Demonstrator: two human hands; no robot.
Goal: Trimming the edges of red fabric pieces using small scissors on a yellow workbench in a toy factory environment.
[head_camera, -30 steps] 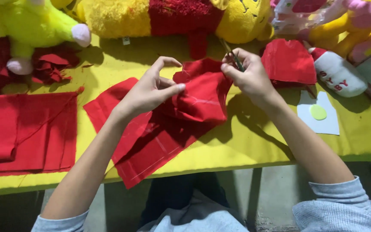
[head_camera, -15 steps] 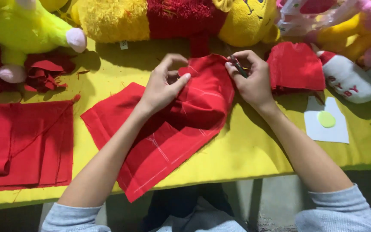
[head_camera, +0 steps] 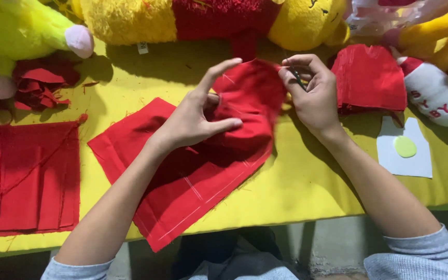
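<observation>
A red cloth piece (head_camera: 193,181) with white chalk lines lies on the yellow table (head_camera: 296,192); its far end is lifted and bunched. My left hand (head_camera: 195,116) pinches that raised part, thumb and fingers closed on the fabric, index finger stretched up. My right hand (head_camera: 312,93) holds the cloth's upper edge and grips small dark scissors (head_camera: 297,78), mostly hidden by the fingers.
A stack of cut red pieces (head_camera: 369,78) lies right of my right hand. White paper with a green chalk disc (head_camera: 404,147) sits near it. Folded red fabric (head_camera: 24,176) covers the left. Plush toys (head_camera: 208,21) line the far edge; red scraps (head_camera: 37,85) lie far left.
The raised cloth has been pulled higher and further from me. My left index finger has straightened up. The view has shifted slightly.
</observation>
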